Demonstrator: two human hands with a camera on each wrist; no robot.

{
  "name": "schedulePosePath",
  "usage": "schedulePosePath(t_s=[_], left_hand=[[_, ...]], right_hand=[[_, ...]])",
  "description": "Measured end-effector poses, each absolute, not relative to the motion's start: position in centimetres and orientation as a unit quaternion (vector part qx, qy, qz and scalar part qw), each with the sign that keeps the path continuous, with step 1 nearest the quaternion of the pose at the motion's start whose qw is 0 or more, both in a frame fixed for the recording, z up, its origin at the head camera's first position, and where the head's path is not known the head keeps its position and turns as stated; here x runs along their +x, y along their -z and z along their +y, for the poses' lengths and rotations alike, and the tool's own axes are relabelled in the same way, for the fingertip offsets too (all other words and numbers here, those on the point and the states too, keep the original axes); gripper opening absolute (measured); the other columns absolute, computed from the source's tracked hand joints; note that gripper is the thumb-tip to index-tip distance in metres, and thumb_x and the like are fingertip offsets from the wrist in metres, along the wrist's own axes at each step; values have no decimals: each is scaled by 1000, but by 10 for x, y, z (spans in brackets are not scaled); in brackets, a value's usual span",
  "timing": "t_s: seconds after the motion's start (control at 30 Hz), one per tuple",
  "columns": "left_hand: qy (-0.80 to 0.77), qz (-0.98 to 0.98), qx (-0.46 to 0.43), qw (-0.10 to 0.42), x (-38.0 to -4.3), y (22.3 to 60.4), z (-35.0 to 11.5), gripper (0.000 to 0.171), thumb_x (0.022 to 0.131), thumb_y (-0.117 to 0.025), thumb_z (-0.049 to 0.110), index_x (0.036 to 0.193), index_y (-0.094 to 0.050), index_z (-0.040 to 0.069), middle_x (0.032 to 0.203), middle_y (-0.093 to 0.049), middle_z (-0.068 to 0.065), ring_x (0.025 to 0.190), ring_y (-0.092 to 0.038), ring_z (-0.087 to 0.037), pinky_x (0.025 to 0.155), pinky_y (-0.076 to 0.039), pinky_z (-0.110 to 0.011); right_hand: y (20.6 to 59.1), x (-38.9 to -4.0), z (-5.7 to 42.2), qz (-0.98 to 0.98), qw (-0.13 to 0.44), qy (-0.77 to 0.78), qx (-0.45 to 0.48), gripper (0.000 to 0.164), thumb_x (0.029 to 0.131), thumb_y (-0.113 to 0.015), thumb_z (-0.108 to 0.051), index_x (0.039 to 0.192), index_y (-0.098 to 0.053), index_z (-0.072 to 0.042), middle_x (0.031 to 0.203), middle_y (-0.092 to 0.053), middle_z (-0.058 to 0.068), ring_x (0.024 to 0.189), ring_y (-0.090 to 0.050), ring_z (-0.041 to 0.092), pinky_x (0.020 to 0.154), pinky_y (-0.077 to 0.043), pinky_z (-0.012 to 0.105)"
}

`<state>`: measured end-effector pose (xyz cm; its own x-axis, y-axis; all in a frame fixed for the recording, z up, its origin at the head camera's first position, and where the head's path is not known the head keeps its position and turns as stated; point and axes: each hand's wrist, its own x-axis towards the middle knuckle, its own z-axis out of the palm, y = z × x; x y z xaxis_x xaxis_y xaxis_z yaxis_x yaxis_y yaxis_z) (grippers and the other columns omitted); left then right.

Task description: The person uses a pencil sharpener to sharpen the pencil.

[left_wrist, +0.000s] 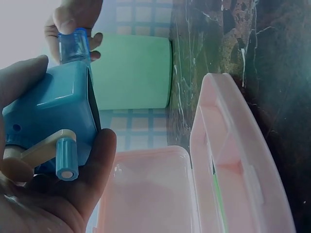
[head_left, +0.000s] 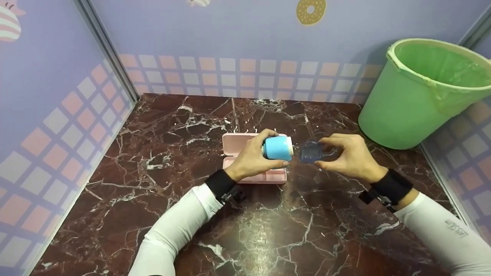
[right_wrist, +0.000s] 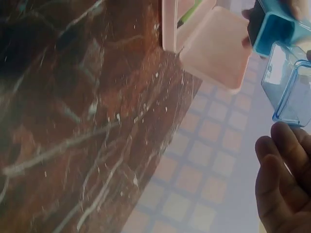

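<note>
My left hand point(head_left: 253, 156) grips a blue crank pencil sharpener point(head_left: 277, 148), thumb on one side and fingers on the other. Its crank handle point(left_wrist: 66, 159) shows near the palm in the left wrist view. Between thumb and fingers, my right hand point(head_left: 347, 156) pinches a clear bluish shavings drawer point(head_left: 310, 151). The drawer is out of the sharpener, just right of it in the head view. An open slot in the sharpener's body faces the drawer in the right wrist view. Beneath the left hand lies an open pink pencil case point(head_left: 236, 145), partly hidden, with a green pencil point(right_wrist: 191, 13) inside.
A green bin point(head_left: 395, 103) with a liner stands at the back right, near the right hand. Small white specks are scattered on the dark marbled table point(head_left: 153, 214) behind the case. Patterned panels point(head_left: 238, 34) enclose the table at the back and sides.
</note>
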<state>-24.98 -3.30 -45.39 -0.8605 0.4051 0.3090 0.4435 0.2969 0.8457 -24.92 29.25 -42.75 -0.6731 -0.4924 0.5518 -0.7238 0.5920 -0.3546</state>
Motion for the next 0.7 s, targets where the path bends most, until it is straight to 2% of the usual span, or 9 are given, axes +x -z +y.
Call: schedulePosePath(t_s=[0.13, 0.43, 0.6, 0.7], left_hand=[[530, -801, -277, 16, -251, 452, -30, 75, 79, -102, 28, 140, -63, 11, 140, -76, -11, 114, -75, -24, 94, -65, -35], [529, -799, -287, 0, -247, 457, -28, 85, 77, -104, 30, 151, -65, 16, 137, -79, -11, 111, -76, -21, 96, -64, -34], [534, -794, -290, 5, -246, 457, -27, 83, 77, -105, 28, 150, -67, 14, 136, -80, -11, 109, -76, -20, 95, -64, -33], [529, -794, -298, 3, -246, 455, -21, 80, 76, -105, 29, 146, -69, 13, 134, -80, -10, 111, -76, -20, 96, -63, -32]], right_hand=[[434, -250, 285, -857, 168, -315, 372, 51, 70, -100, -22, 114, -85, -1, 93, -85, 6, 75, -70, 4, 66, -54, 13], [450, -252, 276, -846, 111, -365, 371, 51, 73, -99, -13, 121, -85, -2, 99, -85, 8, 80, -71, 3, 69, -58, 14], [457, -250, 273, -833, 72, -421, 351, 50, 75, -97, -5, 123, -83, 0, 102, -84, 13, 83, -75, 6, 70, -65, 21], [462, -249, 269, -820, 47, -452, 348, 48, 78, -97, -2, 124, -84, -2, 105, -85, 14, 84, -79, 14, 71, -67, 28]])
